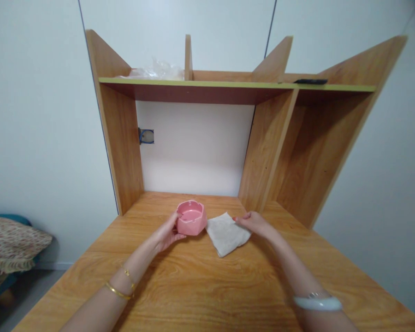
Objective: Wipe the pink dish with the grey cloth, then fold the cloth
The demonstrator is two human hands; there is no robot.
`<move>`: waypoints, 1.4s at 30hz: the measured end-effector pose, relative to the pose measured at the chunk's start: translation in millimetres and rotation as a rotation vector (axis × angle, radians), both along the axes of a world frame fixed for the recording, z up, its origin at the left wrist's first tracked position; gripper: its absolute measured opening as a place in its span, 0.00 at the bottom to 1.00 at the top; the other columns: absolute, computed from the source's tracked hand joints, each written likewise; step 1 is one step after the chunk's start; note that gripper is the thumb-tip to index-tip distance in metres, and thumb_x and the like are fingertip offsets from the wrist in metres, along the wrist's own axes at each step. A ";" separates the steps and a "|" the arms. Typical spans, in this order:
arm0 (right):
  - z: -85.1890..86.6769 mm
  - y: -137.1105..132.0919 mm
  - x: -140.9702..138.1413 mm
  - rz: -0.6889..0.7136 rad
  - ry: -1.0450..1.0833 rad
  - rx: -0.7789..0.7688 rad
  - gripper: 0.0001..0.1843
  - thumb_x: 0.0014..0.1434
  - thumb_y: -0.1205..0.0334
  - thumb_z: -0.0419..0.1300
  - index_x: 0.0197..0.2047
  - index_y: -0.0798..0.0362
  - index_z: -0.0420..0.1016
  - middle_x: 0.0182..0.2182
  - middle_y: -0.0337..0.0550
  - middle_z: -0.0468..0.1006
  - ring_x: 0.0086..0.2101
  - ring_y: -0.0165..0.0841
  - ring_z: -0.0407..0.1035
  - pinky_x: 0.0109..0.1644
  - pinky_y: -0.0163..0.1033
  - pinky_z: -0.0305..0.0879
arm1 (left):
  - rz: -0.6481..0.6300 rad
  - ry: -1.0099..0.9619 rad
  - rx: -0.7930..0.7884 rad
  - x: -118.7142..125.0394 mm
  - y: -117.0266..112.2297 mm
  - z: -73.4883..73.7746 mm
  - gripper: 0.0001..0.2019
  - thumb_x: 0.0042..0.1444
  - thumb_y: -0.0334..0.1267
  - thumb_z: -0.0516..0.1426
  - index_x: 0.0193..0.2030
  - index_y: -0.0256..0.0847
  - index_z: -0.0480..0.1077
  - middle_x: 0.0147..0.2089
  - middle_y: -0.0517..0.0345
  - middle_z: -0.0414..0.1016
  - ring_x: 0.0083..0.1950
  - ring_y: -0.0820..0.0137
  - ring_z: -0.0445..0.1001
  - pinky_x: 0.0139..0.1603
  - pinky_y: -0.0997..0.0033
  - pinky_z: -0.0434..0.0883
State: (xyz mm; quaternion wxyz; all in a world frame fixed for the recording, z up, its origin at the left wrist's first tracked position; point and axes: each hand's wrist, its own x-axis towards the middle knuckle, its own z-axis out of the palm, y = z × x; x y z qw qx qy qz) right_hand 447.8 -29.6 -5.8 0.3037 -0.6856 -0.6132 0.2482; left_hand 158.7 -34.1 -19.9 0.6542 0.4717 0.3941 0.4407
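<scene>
My left hand (169,232) grips a pink faceted ashtray (192,223) by its left side, thumb over the rim and fingers below. The ashtray is tilted a little toward me, so its hollow inside shows. Just right of it, a thin white cloth or tissue (228,234) hangs from my right hand (254,222). Thumb and fingertips pinch its upper right edge. Whether the lower corner of the white piece touches the wood I cannot tell.
Under both hands lies a wooden desktop (200,286). A wooden shelf unit (197,85) rises at its back, with a clear plastic bag (155,71) and a flat black object (310,81) on top. An opened wall socket box (147,136) shows blue wire. Far left is a fringed blanket (14,244).
</scene>
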 end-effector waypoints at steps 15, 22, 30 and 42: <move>58.5 -4.8 10.8 -0.069 0.256 0.553 0.16 0.42 0.56 0.58 0.34 0.56 0.71 0.13 0.29 0.61 0.17 0.25 0.55 0.22 0.32 0.51 | 0.052 0.055 -0.139 9.8 -7.8 -19.8 0.23 0.44 0.59 0.52 0.36 0.40 0.65 0.17 0.68 0.62 0.15 0.82 0.57 0.15 0.85 0.50; 91.3 8.0 -33.5 0.037 0.171 0.756 0.20 0.47 0.58 0.56 0.44 0.55 0.69 0.21 0.36 0.70 0.22 0.28 0.61 0.28 0.34 0.57 | 0.112 0.148 -0.070 8.3 0.2 -28.0 0.22 0.48 0.55 0.50 0.46 0.45 0.61 0.19 0.69 0.64 0.13 0.82 0.57 0.12 0.86 0.49; 25.9 5.3 -103.8 0.144 0.282 0.479 0.21 0.47 0.65 0.53 0.47 0.55 0.62 0.20 0.33 0.68 0.25 0.29 0.66 0.34 0.34 0.61 | 0.127 0.253 0.056 7.4 -6.0 -23.0 0.25 0.50 0.53 0.50 0.52 0.43 0.59 0.18 0.67 0.65 0.12 0.81 0.58 0.11 0.85 0.47; -5.6 -6.7 -93.0 0.105 0.382 0.355 0.17 0.49 0.58 0.49 0.43 0.53 0.62 0.25 0.38 0.70 0.22 0.29 0.64 0.26 0.33 0.59 | 0.218 0.275 0.163 11.1 -11.0 -17.3 0.25 0.52 0.47 0.52 0.56 0.41 0.58 0.28 0.61 0.72 0.18 0.78 0.64 0.16 0.81 0.57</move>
